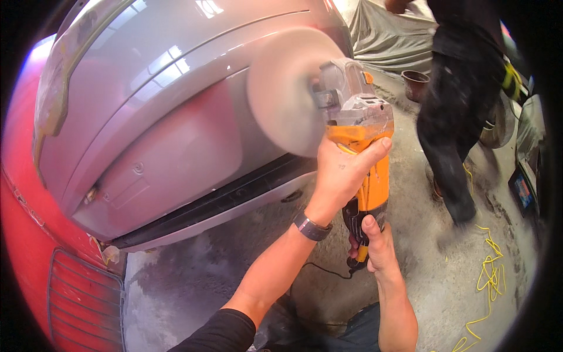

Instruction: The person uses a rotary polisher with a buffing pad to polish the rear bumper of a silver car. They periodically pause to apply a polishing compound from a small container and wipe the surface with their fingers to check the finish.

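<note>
An orange and grey polisher point(375, 170) is held upright between my two hands. Its pale round pad point(284, 88) is blurred as if spinning and lies against, or very close to, the grey painted bumper point(182, 123). My left hand point(346, 170), with a dark band at the wrist, wraps round the polisher's body just below the grey head. Lower down, my right hand point(378, 243) grips the black rear handle end. A dark cord point(328, 271) leads away from that end. The bumper has glossy reflections and a dull reddish patch beside the pad.
A red surface point(23, 234) and a dark wire rack point(85, 299) stand at the left. On the right, a person in dark clothes point(460, 111) is walking, blurred. A bucket point(414, 85), a draped grey cover point(390, 38) and a tangled yellow cord point(491, 276) are also there.
</note>
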